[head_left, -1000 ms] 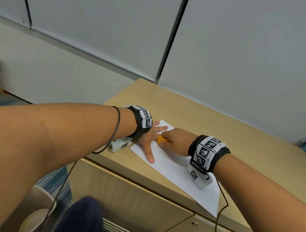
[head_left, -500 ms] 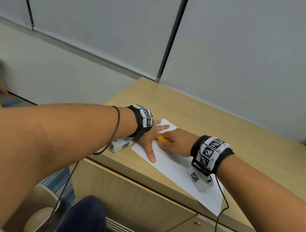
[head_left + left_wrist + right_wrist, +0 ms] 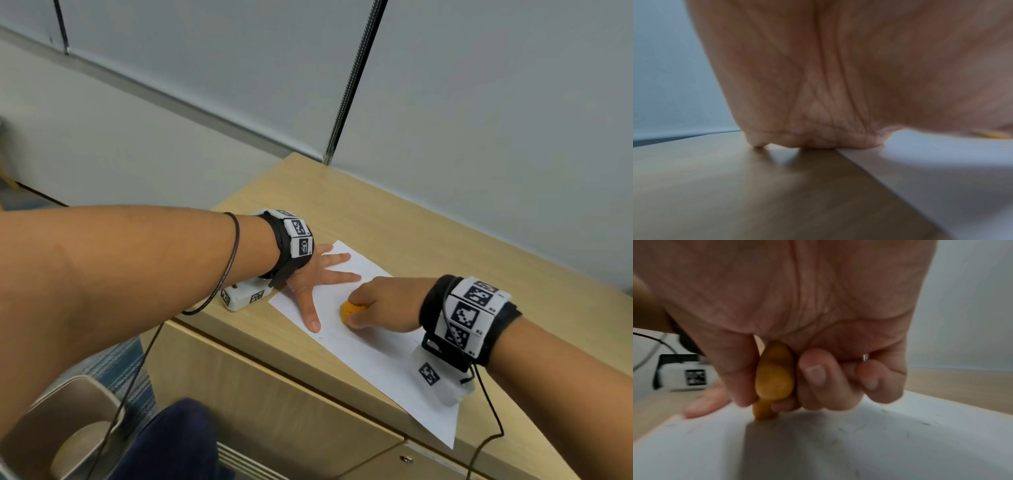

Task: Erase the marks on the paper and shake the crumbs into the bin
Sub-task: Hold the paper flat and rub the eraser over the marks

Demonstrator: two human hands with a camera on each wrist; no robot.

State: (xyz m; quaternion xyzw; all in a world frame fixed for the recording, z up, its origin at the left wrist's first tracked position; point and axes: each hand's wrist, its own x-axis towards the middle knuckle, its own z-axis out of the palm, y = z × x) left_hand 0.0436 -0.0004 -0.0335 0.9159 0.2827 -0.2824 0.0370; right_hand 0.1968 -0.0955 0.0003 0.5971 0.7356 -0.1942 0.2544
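Note:
A white sheet of paper (image 3: 373, 356) lies slantwise on the wooden cabinet top (image 3: 394, 226). My left hand (image 3: 318, 277) lies flat on its far-left end with the fingers spread, holding it down. My right hand (image 3: 380, 305) grips an orange eraser (image 3: 351, 310) between thumb and curled fingers. In the right wrist view the eraser (image 3: 774, 378) has its tip pressed onto the paper (image 3: 838, 451), where thin dark crumbs and faint marks are scattered. In the left wrist view the left hand's palm (image 3: 818, 81) rests at the edge of the paper (image 3: 941, 170).
A beige bin (image 3: 65, 421) stands on the floor at the lower left, beside the cabinet front (image 3: 274, 394). A grey partition wall (image 3: 479, 120) rises behind the cabinet. The paper's near corner hangs over the cabinet's front edge. A dark trouser knee (image 3: 171, 442) shows beside the bin.
My right hand has slid the eraser away from the left hand, towards the right and nearer along the paper. The left hand stays pressed on the sheet.

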